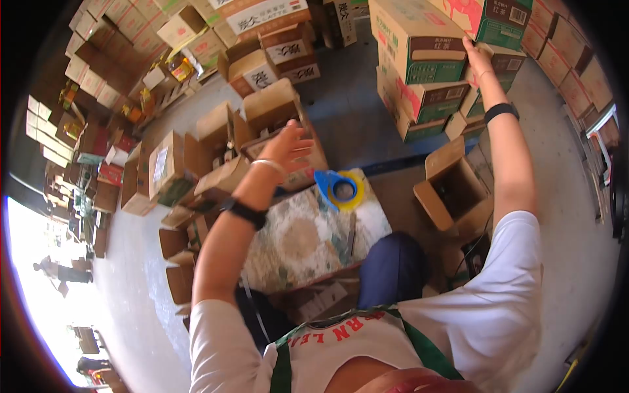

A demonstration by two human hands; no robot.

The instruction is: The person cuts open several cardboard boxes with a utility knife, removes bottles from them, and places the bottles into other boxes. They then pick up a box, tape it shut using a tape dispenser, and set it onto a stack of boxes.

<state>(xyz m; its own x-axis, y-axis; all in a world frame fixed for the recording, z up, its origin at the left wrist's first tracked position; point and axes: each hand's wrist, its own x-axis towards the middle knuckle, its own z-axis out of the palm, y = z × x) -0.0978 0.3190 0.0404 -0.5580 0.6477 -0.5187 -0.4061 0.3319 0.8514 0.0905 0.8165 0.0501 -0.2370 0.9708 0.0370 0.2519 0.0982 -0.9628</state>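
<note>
My left hand (288,149) hangs in the air over the back left of a worn, stained work surface (268,252). Its fingers are apart and hold nothing. Close behind it stands an open cardboard box (272,101). A tape dispenser (342,190), blue with a yellow roll, lies on the surface, near a thin dark tool (351,236) whose kind I cannot make out. At the far right, my right hand (478,59) reaches to the edge of a stacked green-and-brown carton (436,49). Its visible fingers are stretched out against the carton; some are hidden.
An open empty-looking carton (452,190) sits to the right of the work surface. Several open boxes with bottles (226,154) line the left. Cartons (265,16) are stacked at the back and along the right wall. A person (62,270) is far off at left.
</note>
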